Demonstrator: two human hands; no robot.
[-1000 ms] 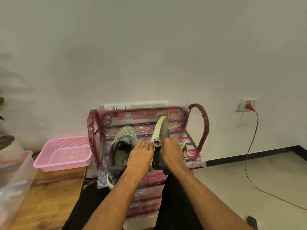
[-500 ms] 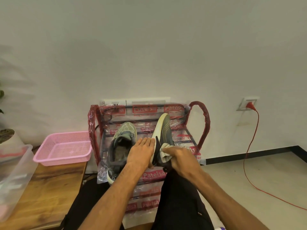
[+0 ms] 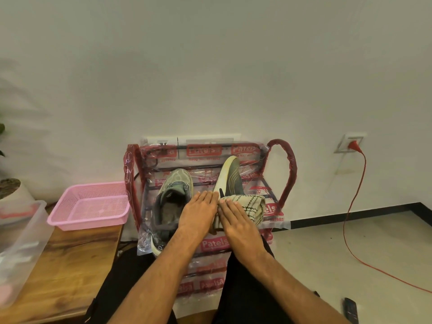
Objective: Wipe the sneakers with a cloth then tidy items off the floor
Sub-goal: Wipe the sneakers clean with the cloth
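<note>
Wiping is the step in hand: your right hand (image 3: 238, 220) presses the cloth (image 3: 253, 206), fingers flat and straight, against the tipped sneaker (image 3: 232, 178) just beyond it; your left hand (image 3: 198, 213), also flat, braces its sole. Next, likely: sweep the cloth toeward, then take the second sneaker (image 3: 174, 195) left of your left hand.

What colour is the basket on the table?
The basket is pink, clearest in the head view.

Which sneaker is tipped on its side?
The right sneaker, pale sole edge showing, cloth pressed against it; the left sneaker sits upright, opening facing up.
</note>
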